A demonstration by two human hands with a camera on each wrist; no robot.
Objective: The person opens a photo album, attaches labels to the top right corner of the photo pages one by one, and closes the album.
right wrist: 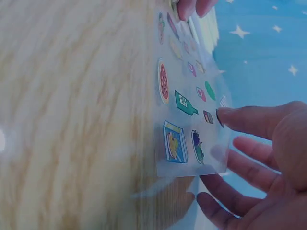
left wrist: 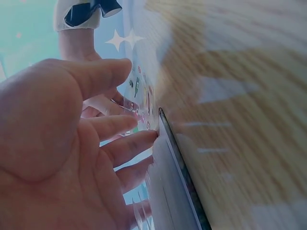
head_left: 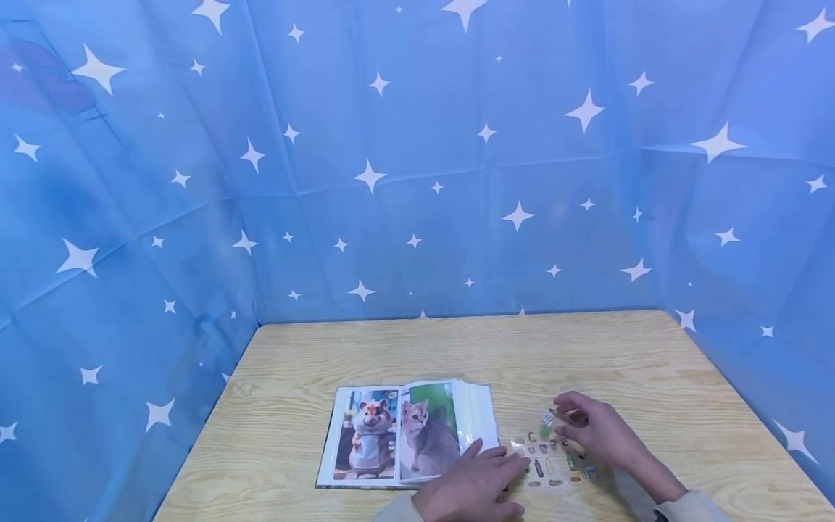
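Note:
A clear sheet of small food and bottle stickers (head_left: 550, 464) lies at the right of an open photo album (head_left: 326, 449). My right hand (head_left: 596, 431) is at the sheet's far right edge, pinching it. In the right wrist view the thumb (right wrist: 235, 117) presses by a small dark sticker (right wrist: 219, 118), and other fingertips pass behind the translucent sheet. My left hand (head_left: 472, 482) spreads over the album's lower right corner. Its fingers (left wrist: 129, 148) are nearly straight, fingertips right at the sheet's left edge.
The album shows a hamster picture (head_left: 370, 438) on the left page and a cat picture (head_left: 427, 435) on the right, with more page sleeves (head_left: 475, 413) stacked beyond. All lies on a wood-grain table (head_left: 404, 351). A blue star-patterned cloth (head_left: 417, 217) surrounds the table's back and sides.

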